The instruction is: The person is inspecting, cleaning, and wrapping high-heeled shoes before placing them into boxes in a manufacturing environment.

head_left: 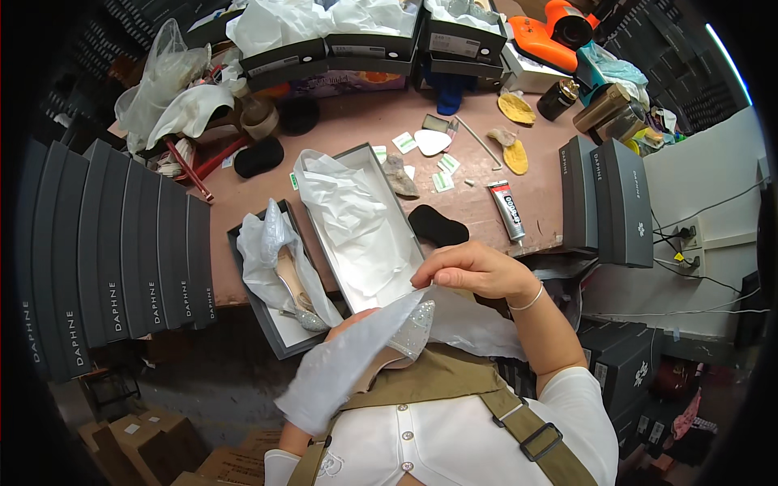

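Note:
A silver glittery high-heeled shoe (415, 330) is held up in front of my apron, partly covered by white tissue paper (344, 364). My left hand (350, 321) is at the shoe, closed around it; the tissue hides most of its fingers. At the tissue's upper edge, my right hand (474, 271) pinches the paper between thumb and fingers. A matching shoe (279, 243), partly wrapped in tissue, lies in a dark box (284, 344) at the left. Beside it, an open box part (397, 206) with a white inside holds crumpled tissue (348, 202).
Dark shoeboxes (105, 243) stand in a row at the left, with more boxes (620, 202) at the right. On the table lie a glue tube (506, 211), a black pad (438, 225) and yellow pads (515, 154). Tissue-filled boxes (369, 44) line the back.

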Demonstrator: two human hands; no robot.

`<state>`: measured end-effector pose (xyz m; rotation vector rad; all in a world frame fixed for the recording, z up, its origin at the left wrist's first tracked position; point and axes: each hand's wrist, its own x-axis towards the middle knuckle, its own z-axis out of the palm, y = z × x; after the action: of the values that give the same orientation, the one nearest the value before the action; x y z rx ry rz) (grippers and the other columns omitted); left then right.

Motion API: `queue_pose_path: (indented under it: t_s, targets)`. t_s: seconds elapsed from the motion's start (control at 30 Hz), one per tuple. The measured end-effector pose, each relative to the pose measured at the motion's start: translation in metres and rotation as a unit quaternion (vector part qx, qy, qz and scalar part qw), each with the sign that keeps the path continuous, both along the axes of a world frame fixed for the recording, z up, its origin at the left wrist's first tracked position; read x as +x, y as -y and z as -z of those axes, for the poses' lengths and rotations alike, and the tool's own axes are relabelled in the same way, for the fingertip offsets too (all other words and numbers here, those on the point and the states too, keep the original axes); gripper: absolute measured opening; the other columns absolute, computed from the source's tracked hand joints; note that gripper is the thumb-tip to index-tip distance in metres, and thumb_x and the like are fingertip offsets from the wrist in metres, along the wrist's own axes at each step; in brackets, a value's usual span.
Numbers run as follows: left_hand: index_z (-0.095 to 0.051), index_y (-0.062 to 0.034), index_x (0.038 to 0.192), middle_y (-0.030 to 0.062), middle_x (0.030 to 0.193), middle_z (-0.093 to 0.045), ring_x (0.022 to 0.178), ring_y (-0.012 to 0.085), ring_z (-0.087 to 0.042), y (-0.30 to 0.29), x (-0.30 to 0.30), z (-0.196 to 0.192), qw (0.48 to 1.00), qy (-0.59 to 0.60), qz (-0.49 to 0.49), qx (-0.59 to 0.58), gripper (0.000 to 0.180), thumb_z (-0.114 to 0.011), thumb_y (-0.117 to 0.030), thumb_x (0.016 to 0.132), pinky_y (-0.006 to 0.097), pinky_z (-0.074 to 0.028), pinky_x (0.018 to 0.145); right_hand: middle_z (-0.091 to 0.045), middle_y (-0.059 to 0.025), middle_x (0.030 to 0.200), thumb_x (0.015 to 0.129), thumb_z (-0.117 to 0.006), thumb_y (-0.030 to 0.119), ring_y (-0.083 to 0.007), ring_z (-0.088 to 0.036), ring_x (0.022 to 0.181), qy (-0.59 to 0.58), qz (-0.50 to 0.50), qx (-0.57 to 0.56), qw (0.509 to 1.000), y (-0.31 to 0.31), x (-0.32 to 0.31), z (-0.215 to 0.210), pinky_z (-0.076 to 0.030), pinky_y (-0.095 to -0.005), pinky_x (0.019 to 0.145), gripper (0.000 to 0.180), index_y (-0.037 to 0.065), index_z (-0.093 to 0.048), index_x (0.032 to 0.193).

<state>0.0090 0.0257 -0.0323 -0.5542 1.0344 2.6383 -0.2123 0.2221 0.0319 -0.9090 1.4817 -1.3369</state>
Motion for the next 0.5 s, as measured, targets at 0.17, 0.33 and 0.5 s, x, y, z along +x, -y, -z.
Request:
queue_pose_path:
  t_s: [0.17, 0.33, 0.5]
  targets:
    - [-0.037, 0.0005, 0.138, 0.0131, 0.142, -0.04, 0.132, 0.024, -0.036, 0.006, 0.016, 0.039, 0.996, -0.089, -0.017, -0.007, 0.084, -0.052, -0.062, 0.084, 0.037, -0.024, 0.111, -0.066, -0.0078, 0.096, 0.09, -0.06, 0.015, -0.013, -0.059, 0.09, 0.063, 0.01, -0.015, 0.998, -0.009, 0.006, 0.001, -0.046, -0.0268, 0.082, 0.024, -0.003, -0.064, 0.105]
    - [-0.037, 0.0039, 0.137, 0.0167, 0.139, -0.042, 0.13, 0.0279, -0.038, 0.011, 0.026, 0.041, 0.994, -0.07, 0.016, -0.083, 0.092, -0.044, -0.07, 0.083, 0.04, -0.025, 0.11, -0.064, -0.0068, 0.099, 0.086, -0.064, 0.008, -0.0126, -0.058, 0.093, 0.112, 0.055, -0.049, 0.991, -0.013, 0.018, 0.003, -0.044, -0.0268, 0.085, 0.019, -0.002, -0.064, 0.102]
    - [-0.039, 0.0044, 0.136, 0.0162, 0.138, -0.044, 0.129, 0.0275, -0.039, 0.009, 0.025, 0.03, 0.993, -0.069, 0.014, -0.092, 0.09, -0.046, -0.069, 0.083, 0.04, -0.025, 0.109, -0.063, -0.0074, 0.096, 0.081, -0.065, 0.005, -0.014, -0.057, 0.092, 0.129, 0.1, -0.062, 0.985, -0.014, 0.031, 0.004, -0.043, -0.0278, 0.085, 0.017, -0.002, -0.065, 0.096]
